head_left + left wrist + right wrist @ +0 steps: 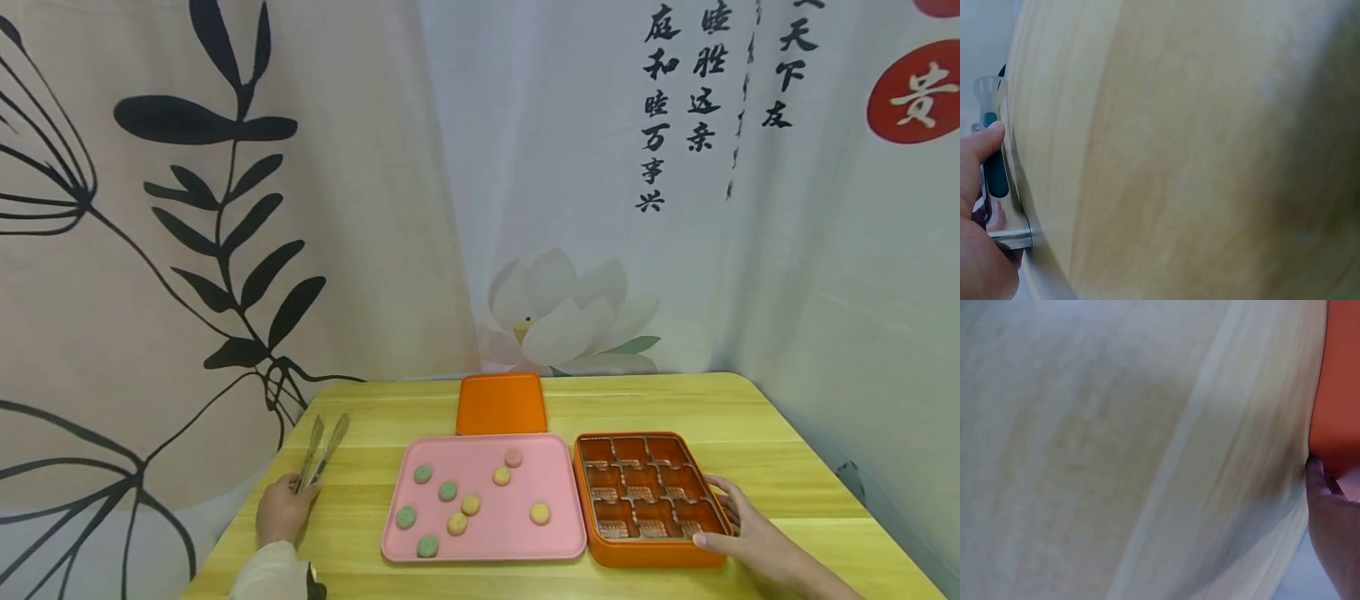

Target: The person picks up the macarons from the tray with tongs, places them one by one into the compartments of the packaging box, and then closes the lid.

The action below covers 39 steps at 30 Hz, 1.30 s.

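Note:
My left hand (283, 510) grips a pair of metal tongs (321, 450) at the table's left side, their two arms spread apart and pointing away. In the left wrist view the thumb lies along the teal grip of the tongs (997, 172). My right hand (750, 533) holds the front right corner of an orange box (652, 554), thumb on the front rim and fingers along the right side. A clear divided insert (642, 481) lines the box. Between the hands, a pink tray (517, 542) carries several green cookies (447, 490), several yellow cookies (471, 504) and one pink cookie (513, 457).
Behind the tray lies a flat orange lid (501, 404), close to its back edge. Everything stands on a wood-grain table (360, 408). A printed curtain (375, 208) hangs behind the table and along its right side.

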Available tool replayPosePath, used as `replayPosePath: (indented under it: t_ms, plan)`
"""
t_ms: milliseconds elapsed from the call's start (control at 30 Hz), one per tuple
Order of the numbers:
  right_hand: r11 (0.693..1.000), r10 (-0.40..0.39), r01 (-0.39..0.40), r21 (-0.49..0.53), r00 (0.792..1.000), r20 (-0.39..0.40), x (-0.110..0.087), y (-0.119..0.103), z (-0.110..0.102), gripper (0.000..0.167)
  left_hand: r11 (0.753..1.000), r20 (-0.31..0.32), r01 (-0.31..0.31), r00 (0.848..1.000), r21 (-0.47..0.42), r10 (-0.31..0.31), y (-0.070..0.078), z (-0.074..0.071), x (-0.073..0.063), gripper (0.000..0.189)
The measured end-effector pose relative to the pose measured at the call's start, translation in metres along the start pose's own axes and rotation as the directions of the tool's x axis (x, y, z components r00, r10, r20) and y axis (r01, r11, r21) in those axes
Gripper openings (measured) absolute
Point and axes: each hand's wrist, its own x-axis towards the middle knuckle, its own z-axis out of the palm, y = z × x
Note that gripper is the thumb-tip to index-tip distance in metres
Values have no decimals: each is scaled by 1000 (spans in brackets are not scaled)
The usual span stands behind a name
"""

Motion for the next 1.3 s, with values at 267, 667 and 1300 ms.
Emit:
replayPosePath:
  t_ms: [267, 667, 1300]
  plan:
    - [1000, 26, -26, 4, 1000, 14, 2, 2, 0, 92, 1000, 12, 4, 1000, 25, -4, -6, 0, 1, 52]
    - [998, 52, -51, -24, 999, 13, 3, 2, 0, 92, 999, 11, -17, 1000, 36, 16, -8, -4, 0, 51]
    - [998, 54, -55, 41, 998, 8, 3, 7, 1, 93, 990, 13, -137, 990, -28, 138, 16, -14, 4, 47]
